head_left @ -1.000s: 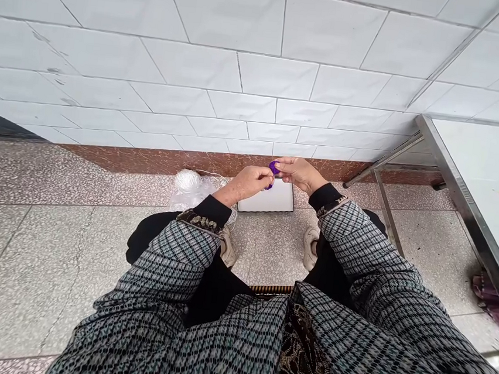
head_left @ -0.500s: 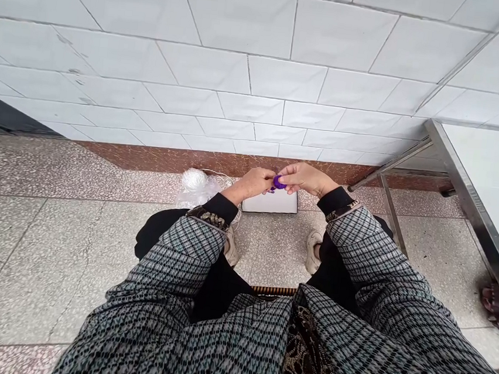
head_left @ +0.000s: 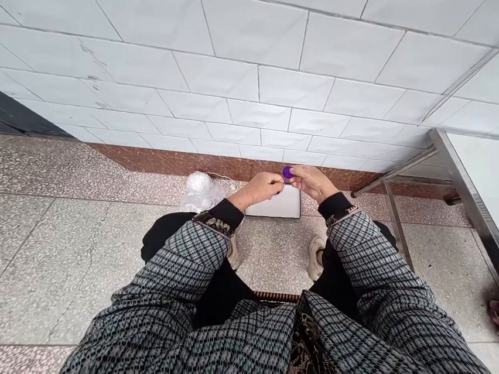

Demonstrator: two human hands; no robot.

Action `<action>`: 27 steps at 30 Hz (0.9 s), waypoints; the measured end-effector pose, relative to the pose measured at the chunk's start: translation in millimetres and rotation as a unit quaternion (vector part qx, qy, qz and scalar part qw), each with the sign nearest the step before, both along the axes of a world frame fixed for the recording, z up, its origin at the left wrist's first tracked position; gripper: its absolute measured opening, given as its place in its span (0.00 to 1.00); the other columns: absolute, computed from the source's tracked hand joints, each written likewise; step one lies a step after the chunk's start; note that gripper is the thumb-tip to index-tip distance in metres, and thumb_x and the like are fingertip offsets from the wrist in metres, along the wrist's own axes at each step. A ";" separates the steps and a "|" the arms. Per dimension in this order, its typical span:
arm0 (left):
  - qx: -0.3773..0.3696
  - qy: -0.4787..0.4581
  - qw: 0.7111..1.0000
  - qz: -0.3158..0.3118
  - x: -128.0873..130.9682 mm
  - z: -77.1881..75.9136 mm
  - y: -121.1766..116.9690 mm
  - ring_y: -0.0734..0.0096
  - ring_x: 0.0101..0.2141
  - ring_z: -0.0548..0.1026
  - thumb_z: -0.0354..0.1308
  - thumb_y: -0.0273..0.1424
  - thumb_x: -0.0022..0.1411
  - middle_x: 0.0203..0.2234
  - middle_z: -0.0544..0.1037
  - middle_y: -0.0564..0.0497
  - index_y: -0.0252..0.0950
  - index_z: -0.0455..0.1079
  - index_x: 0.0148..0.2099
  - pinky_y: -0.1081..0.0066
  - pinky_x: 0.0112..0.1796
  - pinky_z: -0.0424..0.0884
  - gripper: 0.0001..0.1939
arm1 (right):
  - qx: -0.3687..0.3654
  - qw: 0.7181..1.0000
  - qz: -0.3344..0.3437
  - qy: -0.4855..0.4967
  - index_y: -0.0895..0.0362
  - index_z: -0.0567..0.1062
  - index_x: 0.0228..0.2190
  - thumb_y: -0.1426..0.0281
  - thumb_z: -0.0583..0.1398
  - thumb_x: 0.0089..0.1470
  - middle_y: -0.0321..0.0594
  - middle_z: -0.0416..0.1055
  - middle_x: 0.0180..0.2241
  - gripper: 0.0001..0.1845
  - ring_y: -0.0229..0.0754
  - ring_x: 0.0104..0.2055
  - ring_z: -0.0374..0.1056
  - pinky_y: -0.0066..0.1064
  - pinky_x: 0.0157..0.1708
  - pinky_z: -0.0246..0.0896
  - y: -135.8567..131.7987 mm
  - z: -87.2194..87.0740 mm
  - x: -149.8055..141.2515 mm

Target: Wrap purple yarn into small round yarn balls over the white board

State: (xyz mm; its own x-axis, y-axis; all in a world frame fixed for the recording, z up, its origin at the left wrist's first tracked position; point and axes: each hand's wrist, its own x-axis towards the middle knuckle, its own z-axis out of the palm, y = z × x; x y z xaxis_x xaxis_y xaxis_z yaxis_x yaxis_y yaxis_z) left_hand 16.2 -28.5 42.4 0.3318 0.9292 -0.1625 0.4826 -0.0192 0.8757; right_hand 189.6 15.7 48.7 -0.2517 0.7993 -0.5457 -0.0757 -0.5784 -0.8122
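Purple yarn ball is up in the air btwn the two hands, above the white box on the floor, near the tiled wall. R hand: thumb & fingers pinched narrow on the ball's side. L hand: fingers curled in tight, tips just beside the ball, w/ a purple bit poking out below them; prob. gripping yarn, but can't tell if that's joined to the ball.

Handling, best guess: v. light, soft, should squash under a firm pinch & spring back a little. Not fragile, not slippery, but outer turns could slip loose if squeezed at 1 edge. Best hold = thumb vs. 2 fingers across the widest part, light pressure; L fingertips on the purple bit close to the ball, no hard tugging.

Nearby on L side, on floor: white yarn ball w/ a clear plastic bag; in it or on it, can't tell. R side: metal-edged table, well apart from the hands.
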 end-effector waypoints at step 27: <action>-0.019 -0.021 0.999 -0.030 0.1 -8.0 3.9 0.75 0.21 0.67 0.54 0.21 0.59 0.15 0.68 0.56 0.37 0.67 0.23 0.73 0.30 0.64 0.13 | 0.042 0.998 0.032 -0.015 0.58 0.72 0.28 0.83 0.59 0.64 0.34 0.71 0.19 0.14 0.31 0.21 0.65 0.19 0.23 0.62 -1.0 6.5 2.9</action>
